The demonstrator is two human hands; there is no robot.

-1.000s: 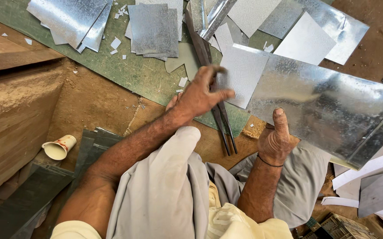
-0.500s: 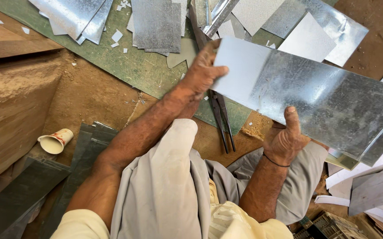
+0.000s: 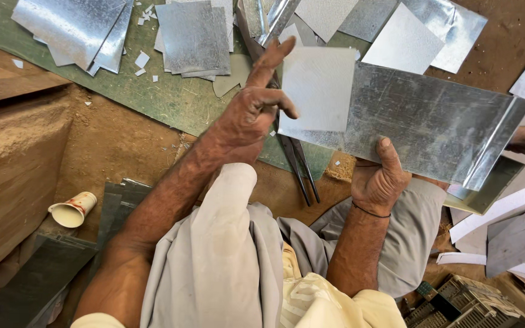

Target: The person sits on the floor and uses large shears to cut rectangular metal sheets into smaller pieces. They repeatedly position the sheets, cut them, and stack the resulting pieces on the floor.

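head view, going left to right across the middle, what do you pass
paper cup → left hand → long shears on the ground → right hand → bent edge of the metal sheet

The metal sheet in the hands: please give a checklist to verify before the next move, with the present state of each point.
1. Right hand grips the metal sheet at its lower edge, thumb on top: ok.
2. Left hand holds the sheet's left edge: not ok, fingers are spread and only near it.
3. Sheet is lifted off the green mat: ok.
4. Long dark tool lies on the ground under the sheet, away from both hands: ok.
5. Folded right end of the sheet is undamaged: cannot tell.
6. Paper cup lies tipped over, far from the work: ok.
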